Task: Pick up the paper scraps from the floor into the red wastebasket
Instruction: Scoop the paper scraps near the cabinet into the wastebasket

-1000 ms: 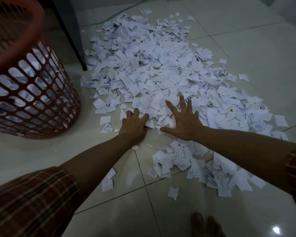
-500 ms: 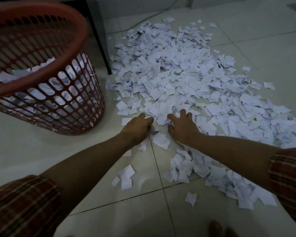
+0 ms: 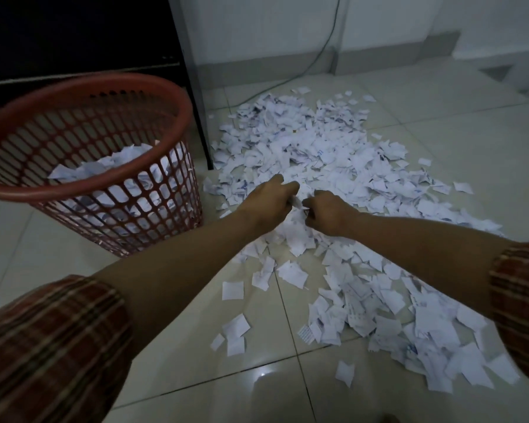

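Red wastebasket (image 3: 153, 209) at nine o'clock, partly filled. Left hand (image 3: 268, 200) and right hand (image 3: 329, 212) at centre, each grip clenched on paper scraps (image 3: 333, 166). Rest of pile on floor (image 3: 471, 141), twelve to five o'clock.

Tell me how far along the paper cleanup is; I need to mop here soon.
Early going. Done: the red wastebasket already holds a layer of scraps. In hand: the left hand and right hand are curled around a bunch of scraps above the pile. Left: most of it, a wide pile of paper scraps across the floor, plus strays nearer the person.
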